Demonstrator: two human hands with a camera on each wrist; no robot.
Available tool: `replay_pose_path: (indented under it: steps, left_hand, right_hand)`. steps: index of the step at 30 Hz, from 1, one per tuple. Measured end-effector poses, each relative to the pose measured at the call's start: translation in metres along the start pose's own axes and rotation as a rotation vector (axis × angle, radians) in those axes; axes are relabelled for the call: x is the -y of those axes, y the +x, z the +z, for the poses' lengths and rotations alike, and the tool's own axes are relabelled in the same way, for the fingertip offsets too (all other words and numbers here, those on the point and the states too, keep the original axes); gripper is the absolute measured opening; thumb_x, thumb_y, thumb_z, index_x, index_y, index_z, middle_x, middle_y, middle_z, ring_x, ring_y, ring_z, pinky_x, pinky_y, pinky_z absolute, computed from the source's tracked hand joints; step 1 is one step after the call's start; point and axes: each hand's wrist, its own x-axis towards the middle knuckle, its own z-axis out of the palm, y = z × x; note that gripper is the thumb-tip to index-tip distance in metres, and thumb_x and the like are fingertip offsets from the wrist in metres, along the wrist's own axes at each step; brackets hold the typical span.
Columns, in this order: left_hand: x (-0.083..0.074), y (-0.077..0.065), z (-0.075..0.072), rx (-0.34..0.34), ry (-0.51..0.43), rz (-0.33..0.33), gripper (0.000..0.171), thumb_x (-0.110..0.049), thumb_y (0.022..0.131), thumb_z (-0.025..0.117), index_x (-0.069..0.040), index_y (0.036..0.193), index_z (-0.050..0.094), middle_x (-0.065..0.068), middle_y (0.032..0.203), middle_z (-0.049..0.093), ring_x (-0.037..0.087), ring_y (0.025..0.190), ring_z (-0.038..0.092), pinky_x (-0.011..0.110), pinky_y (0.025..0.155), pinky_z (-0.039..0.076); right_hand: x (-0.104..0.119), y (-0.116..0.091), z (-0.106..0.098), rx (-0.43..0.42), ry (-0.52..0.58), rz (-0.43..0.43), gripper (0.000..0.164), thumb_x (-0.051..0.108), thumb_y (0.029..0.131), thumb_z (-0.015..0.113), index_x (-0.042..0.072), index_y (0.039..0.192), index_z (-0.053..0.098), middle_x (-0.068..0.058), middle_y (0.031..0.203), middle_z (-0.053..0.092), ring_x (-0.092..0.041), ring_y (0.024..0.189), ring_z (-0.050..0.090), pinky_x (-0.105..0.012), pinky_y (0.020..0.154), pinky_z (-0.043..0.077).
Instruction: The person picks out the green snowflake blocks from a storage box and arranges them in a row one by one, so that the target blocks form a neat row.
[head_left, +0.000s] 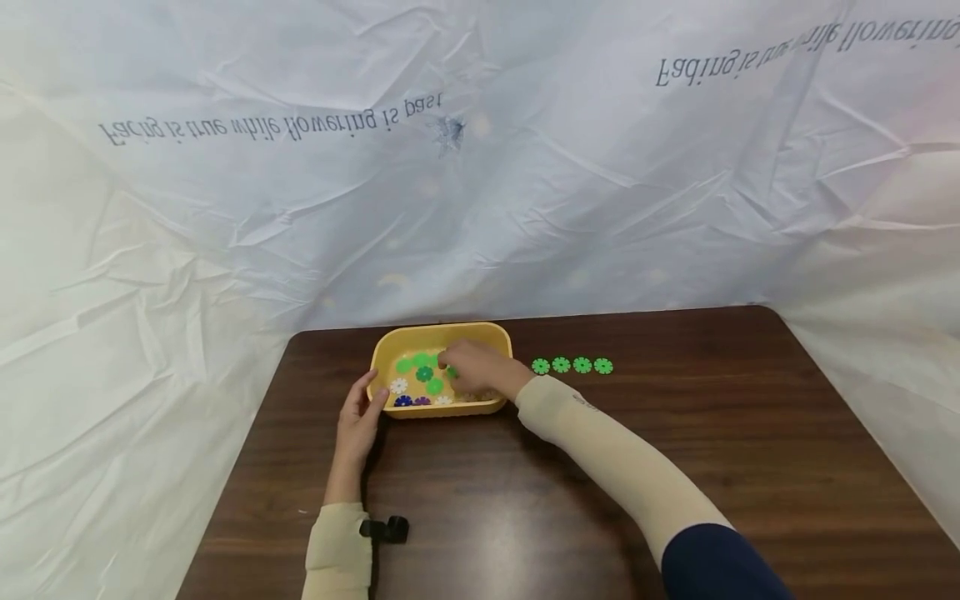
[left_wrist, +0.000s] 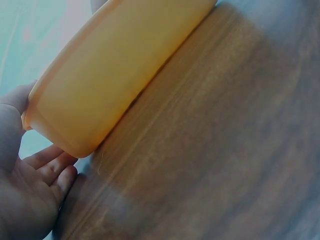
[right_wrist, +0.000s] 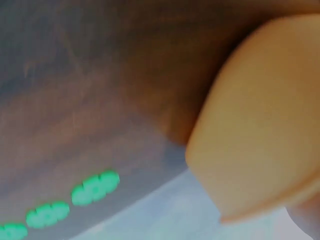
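Four green discs (head_left: pixel 572 365) are sitting in a neat row on the dark wooden table (head_left: pixel 735 467), just right of the yellow tub (head_left: pixel 420 337). Right hand (head_left: pixel 472 367) is reaching down into that tub among the green, white and blue discs (head_left: pixel 424 374), fingers curling over them, though whether they are pinching one I cannot tell. Left hand (head_left: pixel 361 412) is bracing the tub's near left corner, fingers relaxed and spread against its wall, thumb up by the rim.
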Motion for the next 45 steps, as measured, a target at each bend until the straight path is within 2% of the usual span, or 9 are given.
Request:
replay_pose_path:
  steps: [1,3,8,14,18,27,31,35,45]
  left_hand:
    - [0.000,-0.001,0.000,-0.004,0.001,-0.002,0.051,-0.027,0.109,0.062,-0.009,0.155,0.050,0.015,0.167,0.037,0.032,0.157,0.026,0.051,0.126,0.024]
    - [0.000,-0.002,0.000,-0.011,0.000,-0.007,0.051,-0.027,0.108,0.062,-0.009,0.155,0.050,0.016,0.167,0.036,0.032,0.157,0.026,0.051,0.126,0.023]
    - [-0.001,-0.003,0.000,-0.017,0.004,-0.006,0.052,-0.028,0.108,0.063,-0.009,0.155,0.051,0.016,0.167,0.037,0.034,0.157,0.027,0.051,0.126,0.024]
    - [-0.002,-0.003,0.001,-0.009,0.003,-0.011,0.052,-0.027,0.108,0.063,-0.008,0.155,0.050,0.016,0.167,0.037,0.032,0.157,0.027,0.050,0.126,0.024]
    - [-0.004,-0.005,0.000,0.003,0.005,-0.039,0.053,-0.025,0.109,0.062,-0.008,0.157,0.048,0.015,0.169,0.034,0.031,0.159,0.023,0.048,0.128,0.021]
    - [-0.041,-0.020,0.001,0.029,-0.001,-0.054,0.054,-0.017,0.109,0.060,0.001,0.157,0.043,0.024,0.169,0.030,0.040,0.158,0.021,0.054,0.127,0.020]
    - [-0.043,-0.019,0.002,0.034,0.004,-0.047,0.055,-0.016,0.109,0.059,0.002,0.158,0.041,0.025,0.169,0.028,0.041,0.158,0.020,0.056,0.127,0.019]
    - [-0.043,-0.019,0.002,0.036,-0.017,-0.035,0.053,-0.015,0.108,0.060,0.001,0.156,0.045,0.022,0.168,0.032,0.037,0.158,0.022,0.054,0.126,0.022]
    - [-0.043,-0.016,0.002,0.036,-0.011,-0.026,0.051,-0.016,0.108,0.060,0.000,0.155,0.047,0.020,0.168,0.034,0.035,0.158,0.023,0.053,0.125,0.026]
  right_hand:
    - [-0.001,-0.002,-0.003,0.001,0.010,-0.011,0.028,0.010,0.102,0.065,0.006,0.129,0.072,-0.010,0.129,0.069,-0.026,0.119,0.064,-0.038,0.097,0.055]
    - [-0.002,-0.005,-0.009,0.005,0.022,-0.033,0.031,0.012,0.104,0.065,0.003,0.133,0.070,-0.013,0.133,0.067,-0.028,0.123,0.063,-0.040,0.101,0.054]
    - [-0.007,-0.021,-0.023,0.012,0.028,-0.071,0.030,0.013,0.104,0.066,0.003,0.132,0.073,-0.012,0.129,0.067,-0.028,0.119,0.063,-0.041,0.099,0.054]
    - [-0.010,-0.048,-0.036,-0.005,0.026,-0.091,0.024,0.010,0.102,0.066,0.006,0.123,0.077,-0.009,0.118,0.065,-0.025,0.105,0.061,-0.040,0.089,0.053]
    - [-0.013,-0.064,-0.042,-0.024,0.066,-0.068,0.027,0.007,0.100,0.065,0.005,0.125,0.075,-0.010,0.122,0.066,-0.026,0.111,0.062,-0.042,0.093,0.053]
    - [-0.032,-0.091,-0.049,-0.094,0.060,-0.056,0.025,0.005,0.098,0.068,0.005,0.122,0.075,-0.011,0.122,0.066,-0.028,0.109,0.065,-0.042,0.091,0.055]
    - [-0.045,-0.103,-0.048,-0.130,0.068,-0.027,0.025,0.005,0.098,0.068,0.004,0.122,0.076,-0.010,0.119,0.067,-0.023,0.100,0.064,-0.039,0.084,0.055]
    - [-0.060,-0.118,-0.047,-0.154,0.090,0.029,0.026,0.004,0.098,0.069,0.003,0.123,0.075,-0.008,0.115,0.068,-0.018,0.086,0.058,-0.037,0.076,0.052]
    - [-0.098,-0.154,-0.050,-0.184,0.063,0.123,0.026,0.004,0.095,0.070,0.000,0.121,0.075,-0.015,0.118,0.069,-0.024,0.089,0.061,-0.043,0.077,0.052]
